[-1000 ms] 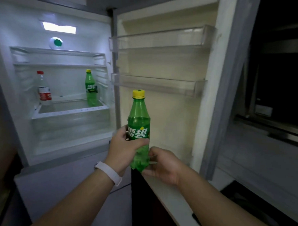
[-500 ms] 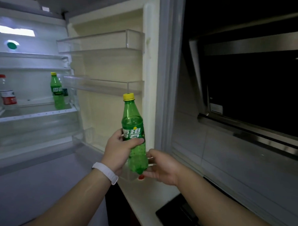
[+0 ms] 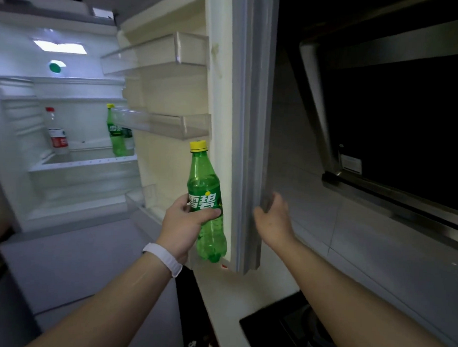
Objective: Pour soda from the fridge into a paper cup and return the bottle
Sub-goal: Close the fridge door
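My left hand (image 3: 185, 225), with a white wristband, grips a green soda bottle (image 3: 206, 198) with a yellow cap, held upright in front of the open fridge door (image 3: 244, 121). My right hand (image 3: 274, 220) is open, its fingers apart, touching the outer edge of that door. The fridge (image 3: 66, 145) stands open and lit at the left. On its shelf stand a second green soda bottle (image 3: 116, 139) and a clear bottle with a red cap (image 3: 57, 131). No paper cup is in view.
Empty clear door bins (image 3: 159, 55) jut from the door's inner side. A pale countertop (image 3: 233, 289) runs below the door, with a black stove (image 3: 291, 333) at bottom right. A dark range hood (image 3: 395, 128) hangs over the tiled wall at right.
My right hand has let go of the bottle's base and moved right onto the fridge door's edge. My left hand alone holds the bottle now. The view swung back left.
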`<action>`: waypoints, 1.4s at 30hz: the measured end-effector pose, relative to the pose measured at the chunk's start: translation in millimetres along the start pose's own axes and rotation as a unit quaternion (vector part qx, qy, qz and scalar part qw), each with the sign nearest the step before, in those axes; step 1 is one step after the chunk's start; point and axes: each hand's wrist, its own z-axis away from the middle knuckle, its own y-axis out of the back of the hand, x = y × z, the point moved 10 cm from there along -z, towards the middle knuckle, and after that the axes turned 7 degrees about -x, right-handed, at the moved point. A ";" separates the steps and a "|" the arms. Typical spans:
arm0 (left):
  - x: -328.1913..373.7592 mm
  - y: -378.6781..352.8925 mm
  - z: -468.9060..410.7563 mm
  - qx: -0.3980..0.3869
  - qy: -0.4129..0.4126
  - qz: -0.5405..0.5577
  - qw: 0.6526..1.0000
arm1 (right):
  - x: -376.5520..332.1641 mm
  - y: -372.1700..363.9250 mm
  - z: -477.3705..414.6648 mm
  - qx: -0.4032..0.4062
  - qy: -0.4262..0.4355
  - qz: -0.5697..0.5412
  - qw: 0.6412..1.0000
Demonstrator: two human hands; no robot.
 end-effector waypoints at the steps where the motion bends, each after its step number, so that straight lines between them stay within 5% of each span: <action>1: 0.8 3.3 0.4 0.008 0.000 -0.004 1.000 | -2.0 -4.5 -3.8 -0.012 0.004 -0.007 1.000; 7: 6.5 22.1 3.3 0.041 -0.005 -0.017 0.999 | -7.8 -30.4 -1.7 -0.039 0.021 -0.100 0.994; 23: 15.1 101.6 48.2 0.119 -0.029 -0.032 0.992 | -37.7 -76.3 58.8 -0.050 0.097 -0.016 0.994; 32: 14.7 188.6 91.1 0.186 -0.019 -0.031 0.982 | -91.0 -150.7 111.6 -0.132 0.258 0.029 0.957; 42: 9.7 286.9 125.1 0.261 -0.014 -0.035 0.965 | -155.7 -251.0 151.6 -0.098 0.431 0.054 0.895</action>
